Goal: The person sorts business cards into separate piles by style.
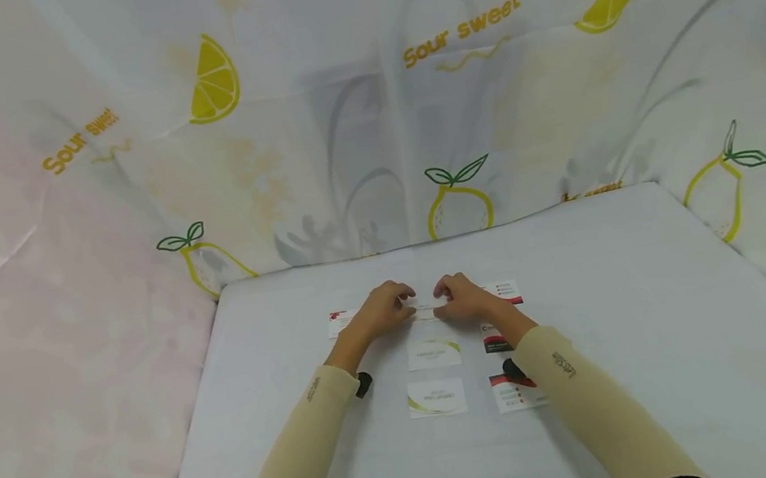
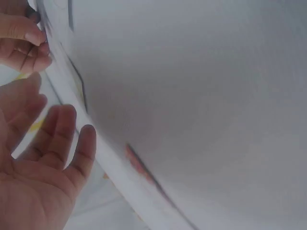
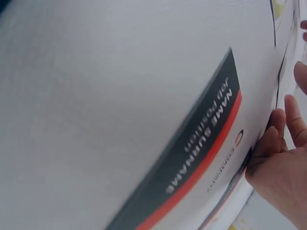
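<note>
A white card point(image 1: 425, 313) lies between the two hands near the far edge of the table, in the middle column of cards. My left hand point(image 1: 388, 308) is at the card's left side, thumb tip right at its edge. Its fingers point(image 2: 82, 155) look loosely bent and apart in the left wrist view. From the other side, my right hand point(image 1: 462, 299) has its thumb tip at the card's right edge, fingers bent toward the left hand. In the right wrist view, the right hand point(image 3: 283, 165) is relaxed, low beside the cards.
Two white-and-green cards, one nearer point(image 1: 437, 399) and one farther point(image 1: 433, 354), lie before the hands. Red, black and white cards, a near one point(image 1: 514, 394) and a far one point(image 1: 510, 292), form a right column. Another card point(image 1: 339, 322) is beside the left hand. A lemon-print curtain point(image 1: 364, 110) hangs behind.
</note>
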`<state>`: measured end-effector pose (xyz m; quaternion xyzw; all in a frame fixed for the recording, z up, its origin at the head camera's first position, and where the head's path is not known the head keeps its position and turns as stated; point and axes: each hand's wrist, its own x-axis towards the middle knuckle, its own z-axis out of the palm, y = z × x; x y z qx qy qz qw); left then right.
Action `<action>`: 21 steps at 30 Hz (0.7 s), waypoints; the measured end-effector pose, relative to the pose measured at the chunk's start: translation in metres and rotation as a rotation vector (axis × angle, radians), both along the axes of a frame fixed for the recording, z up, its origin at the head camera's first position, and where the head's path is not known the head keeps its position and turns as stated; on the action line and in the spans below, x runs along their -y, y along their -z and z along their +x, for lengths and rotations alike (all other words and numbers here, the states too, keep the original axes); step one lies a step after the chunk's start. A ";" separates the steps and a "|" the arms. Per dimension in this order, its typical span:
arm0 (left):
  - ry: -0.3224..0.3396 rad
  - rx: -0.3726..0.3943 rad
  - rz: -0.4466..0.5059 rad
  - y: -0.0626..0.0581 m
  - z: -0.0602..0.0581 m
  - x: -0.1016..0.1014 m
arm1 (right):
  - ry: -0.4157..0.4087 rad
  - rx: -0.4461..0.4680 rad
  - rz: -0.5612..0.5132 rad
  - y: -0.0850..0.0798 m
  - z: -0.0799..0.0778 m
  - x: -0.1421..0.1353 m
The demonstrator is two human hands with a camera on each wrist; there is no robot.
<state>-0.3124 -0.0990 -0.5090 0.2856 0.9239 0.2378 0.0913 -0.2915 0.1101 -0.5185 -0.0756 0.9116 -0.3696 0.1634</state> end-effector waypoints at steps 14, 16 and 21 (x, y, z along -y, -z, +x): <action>0.114 0.030 -0.079 -0.020 0.029 0.027 | -0.045 -0.186 0.017 -0.025 0.015 -0.005; 0.118 0.045 -0.090 -0.023 0.035 0.034 | -0.072 -0.211 0.027 -0.027 0.023 -0.004; 0.149 0.083 -0.023 -0.026 0.045 0.039 | -0.150 -0.190 0.001 -0.025 0.043 -0.005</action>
